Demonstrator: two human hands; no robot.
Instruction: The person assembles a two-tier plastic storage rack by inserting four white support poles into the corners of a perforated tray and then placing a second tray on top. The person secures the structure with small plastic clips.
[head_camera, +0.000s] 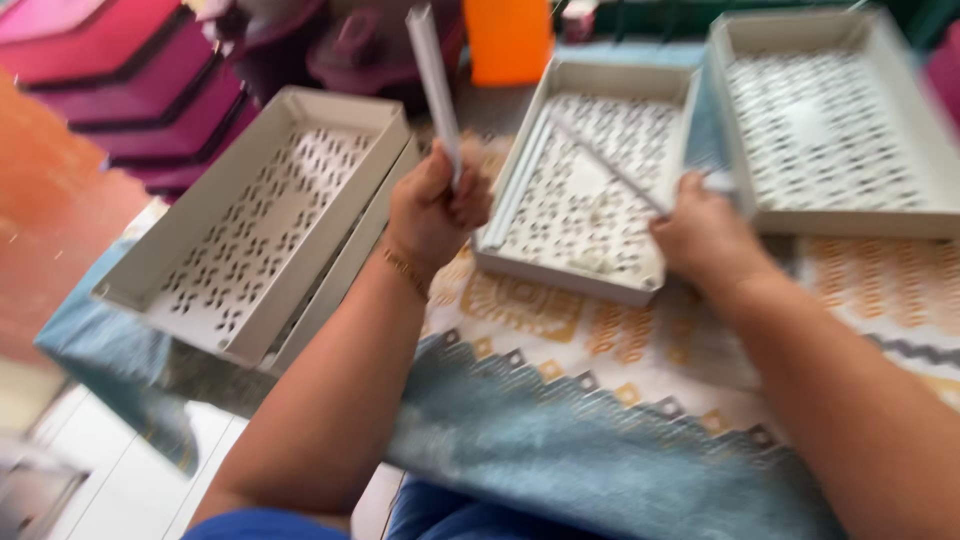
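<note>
Head view, frame motion-blurred. Left hand (432, 215), centre of frame, fingers clamped around the lower end of a pale grey strip (432, 85) that stands nearly upright, its top reaching the upper edge of the frame. A thin bracelet (405, 270) sits on the left wrist. Right hand (705, 235), right of centre, rests at the right wall of the middle tray (585, 280); fingers closed on the end of a second, thinner strip (605, 162) that runs diagonally up-left across the tray's perforated floor. Exact finger contact blurred. More pale strips lie along the middle tray's left inner wall; small pale pieces lie near its lower end, too blurred to identify. Left of the hands, a stack of two perforated grey trays (190, 270) lies tilted, overhanging the edge of the tabletop. Upper right, a third tray (905, 120), just beside the middle tray. All trays rest on a patterned cloth (560, 330), white and orange with a blue border, hanging toward the viewer. Upper left: stacked magenta trays (130, 90). Top centre: an orange container (508, 40). White tiled floor (130, 490) at lower left.
</note>
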